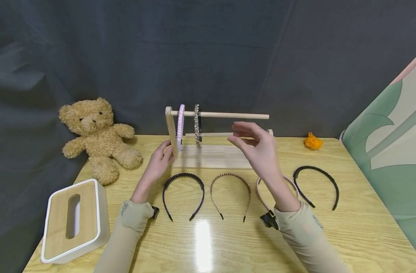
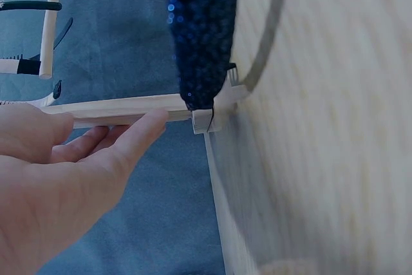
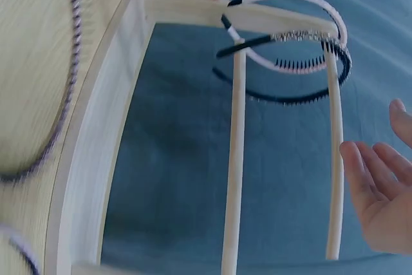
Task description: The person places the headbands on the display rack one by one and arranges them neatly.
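Note:
My left hand [image 1: 159, 161] grips the left upright [image 1: 171, 129] of a wooden headband rack, its fingers around the wood near the base. From the rack's upper rod [image 1: 235, 115] hang a lavender headband [image 1: 180, 127], close to the upright, and a glittery silver headband [image 1: 197, 125] just right of it. In front of the rod's right half, my right hand [image 1: 260, 148] is raised with fingers loosely bent and nothing between them. The right wrist view shows its fingertips near the rod, well away from the hanging headbands.
On the table before the rack lie a black toothed headband [image 1: 183, 175], a thin braided one [image 1: 230, 175], a pale pink one [image 1: 291, 182] partly behind my right forearm, and a black one [image 1: 331, 178]. A teddy bear [image 1: 98, 136], tissue box [image 1: 88, 242] and orange object [image 1: 312, 141] stand around.

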The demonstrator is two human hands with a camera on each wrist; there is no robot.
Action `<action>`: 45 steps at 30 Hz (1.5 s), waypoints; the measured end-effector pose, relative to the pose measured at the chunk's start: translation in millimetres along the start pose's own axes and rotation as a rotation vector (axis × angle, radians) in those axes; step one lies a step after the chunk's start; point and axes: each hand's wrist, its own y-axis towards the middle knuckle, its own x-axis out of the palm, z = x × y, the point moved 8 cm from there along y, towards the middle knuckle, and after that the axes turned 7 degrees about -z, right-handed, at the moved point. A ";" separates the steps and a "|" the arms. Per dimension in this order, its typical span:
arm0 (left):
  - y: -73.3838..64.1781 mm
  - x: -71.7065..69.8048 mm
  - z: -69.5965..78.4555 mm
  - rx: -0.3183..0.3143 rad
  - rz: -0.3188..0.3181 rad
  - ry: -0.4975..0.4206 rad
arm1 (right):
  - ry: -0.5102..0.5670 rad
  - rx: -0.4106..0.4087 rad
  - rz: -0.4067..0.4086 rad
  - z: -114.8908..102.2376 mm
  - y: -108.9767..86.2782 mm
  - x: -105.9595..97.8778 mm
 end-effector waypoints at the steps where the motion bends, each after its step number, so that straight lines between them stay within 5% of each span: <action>1: 0.0 0.1 -0.7 -0.004 -0.002 -0.002 | -0.008 0.005 -0.003 1.5 -2.4 -4.6; 15: -0.2 3.4 -1.5 -0.002 -0.006 -0.033 | -0.208 0.070 0.053 28.6 -24.4 -92.7; 24: -0.2 3.3 -3.9 -0.006 -0.011 -0.033 | -0.336 0.116 0.050 63.5 -41.9 -127.2; 32: -0.2 2.8 -1.8 -0.009 -0.018 -0.018 | -0.459 0.174 -0.023 102.3 -52.3 -161.0; 45: -1.5 1.5 -1.8 -0.007 -0.019 -0.049 | -0.623 0.229 -0.206 161.1 -73.1 -188.2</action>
